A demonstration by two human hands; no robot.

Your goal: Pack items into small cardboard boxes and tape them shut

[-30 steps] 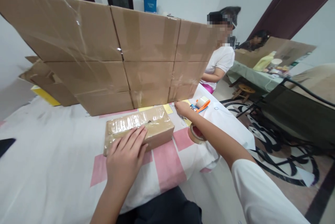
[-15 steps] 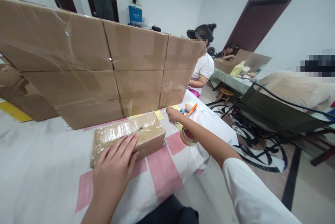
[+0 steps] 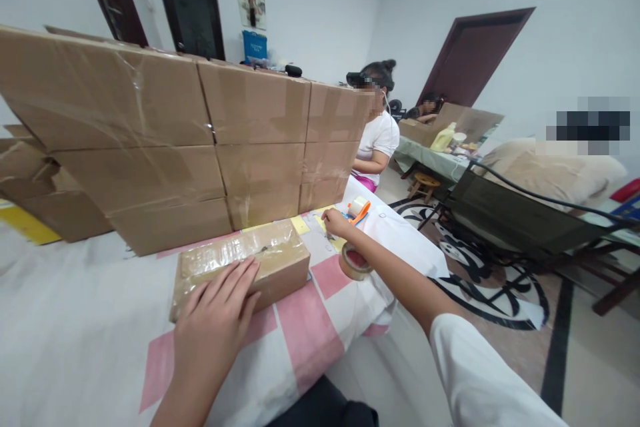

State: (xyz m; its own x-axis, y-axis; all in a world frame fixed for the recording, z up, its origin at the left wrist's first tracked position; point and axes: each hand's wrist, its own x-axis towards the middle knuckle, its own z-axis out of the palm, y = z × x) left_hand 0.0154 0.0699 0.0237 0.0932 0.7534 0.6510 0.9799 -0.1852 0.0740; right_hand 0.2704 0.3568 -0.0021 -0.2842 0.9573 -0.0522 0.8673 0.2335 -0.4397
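Beyond the left hand, open and nearly flat, stacked boxes. Under that hand, a taped box. On the near side of the right hand, curled, with any hold unclear, a tape roll.

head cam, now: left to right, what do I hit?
open-flapped cardboard box → small taped carton with the left hand resting on it → right hand, fingers curled → co-worker in a white shirt → small wooden stool. Overlapping things left out.
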